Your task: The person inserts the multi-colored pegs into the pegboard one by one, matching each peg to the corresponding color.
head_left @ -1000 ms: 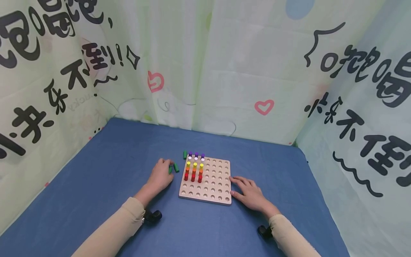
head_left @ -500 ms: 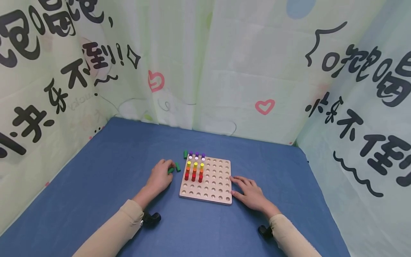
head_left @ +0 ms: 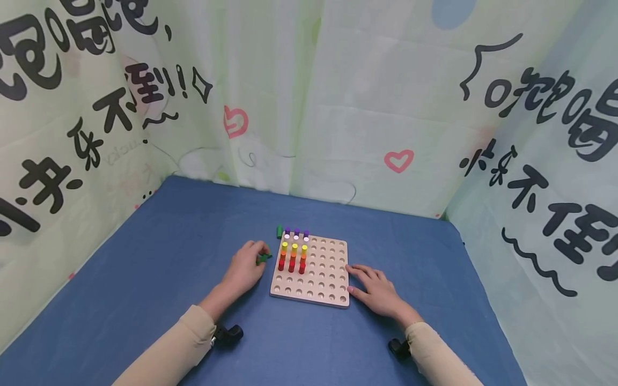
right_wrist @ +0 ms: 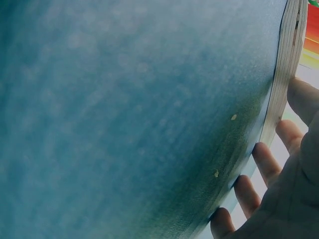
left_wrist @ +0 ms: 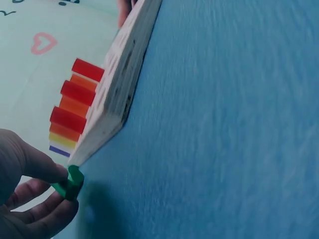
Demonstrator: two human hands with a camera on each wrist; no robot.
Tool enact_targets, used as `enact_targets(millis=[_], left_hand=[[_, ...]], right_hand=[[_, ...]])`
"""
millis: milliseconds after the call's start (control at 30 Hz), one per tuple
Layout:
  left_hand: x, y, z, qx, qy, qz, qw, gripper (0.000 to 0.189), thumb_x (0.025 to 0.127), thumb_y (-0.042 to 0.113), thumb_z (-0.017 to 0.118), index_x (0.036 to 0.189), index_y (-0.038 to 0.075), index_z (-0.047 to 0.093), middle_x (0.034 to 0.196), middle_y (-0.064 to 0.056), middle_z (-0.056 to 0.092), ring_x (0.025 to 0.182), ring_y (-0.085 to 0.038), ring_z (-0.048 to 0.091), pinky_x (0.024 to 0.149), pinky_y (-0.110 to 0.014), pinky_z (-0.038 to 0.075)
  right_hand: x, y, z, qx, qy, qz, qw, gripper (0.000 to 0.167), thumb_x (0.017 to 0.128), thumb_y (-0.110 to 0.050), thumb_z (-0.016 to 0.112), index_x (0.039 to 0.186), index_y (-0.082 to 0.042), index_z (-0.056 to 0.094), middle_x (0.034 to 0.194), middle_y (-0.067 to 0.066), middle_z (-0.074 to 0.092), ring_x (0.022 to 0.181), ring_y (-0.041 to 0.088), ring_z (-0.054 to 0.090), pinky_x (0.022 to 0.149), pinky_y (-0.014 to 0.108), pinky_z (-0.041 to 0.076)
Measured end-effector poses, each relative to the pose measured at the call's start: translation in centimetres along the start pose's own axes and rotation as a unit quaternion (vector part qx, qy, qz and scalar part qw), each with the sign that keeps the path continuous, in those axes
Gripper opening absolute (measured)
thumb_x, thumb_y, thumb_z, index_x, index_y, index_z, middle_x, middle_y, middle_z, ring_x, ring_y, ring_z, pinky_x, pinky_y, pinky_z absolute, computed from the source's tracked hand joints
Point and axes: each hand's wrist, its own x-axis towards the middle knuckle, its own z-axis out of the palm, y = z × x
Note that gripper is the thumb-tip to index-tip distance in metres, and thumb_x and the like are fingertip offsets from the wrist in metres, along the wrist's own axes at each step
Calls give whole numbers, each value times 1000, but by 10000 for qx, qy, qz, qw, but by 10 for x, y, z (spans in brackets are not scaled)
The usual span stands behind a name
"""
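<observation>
My left hand [head_left: 245, 266] pinches green pegs [left_wrist: 70, 183] between thumb and fingertips, just left of the wooden pegboard [head_left: 321, 284]. They overlap there, so I cannot tell exactly how many are held. Another green peg [head_left: 279, 232] stands or lies beside the board's far left corner. Red pegs [head_left: 292, 267], orange pegs [head_left: 293, 255], yellow pegs [head_left: 295, 247], white pegs [head_left: 296, 237] and purple pegs [head_left: 296, 231] stand in rows in the board's left columns. With fingers spread and relaxed, my right hand [head_left: 379, 294] touches the board's right edge.
Blue cloth [head_left: 299, 343] covers the table under the board. A pale printed curtain [head_left: 357, 134] hangs behind the table and along both sides. Dark wrist cameras [head_left: 229, 335] are worn below the sleeves.
The left hand has shifted slightly right, towards the board. A green peg that lay apart by its fingertips now meets the green peg in its grip. The right hand stays put.
</observation>
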Motion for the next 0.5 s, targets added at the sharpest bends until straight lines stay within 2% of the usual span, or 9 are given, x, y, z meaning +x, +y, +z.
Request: enact_targets(millis=[233,500], left_hand=[[-5,11,1,-229,-128,189,9995,26,90,-2,75,108,14,67,106,-4,60,85,-17,56,72,-33,51],[-9,17,7,-402,-71,465,9981,27,88,-5,75,106,13,66,104,-3,60,85,-15,58,74,-34,53]], right_hand=[[2,1,1,38,0,21,10000,59,106,-40,57,159,-19,42,162,14,39,145,50,32,107,76,28],[2,2,1,-12,33,38,10000,59,106,-40,57,159,-18,42,162,14,40,145,50,32,107,76,28]])
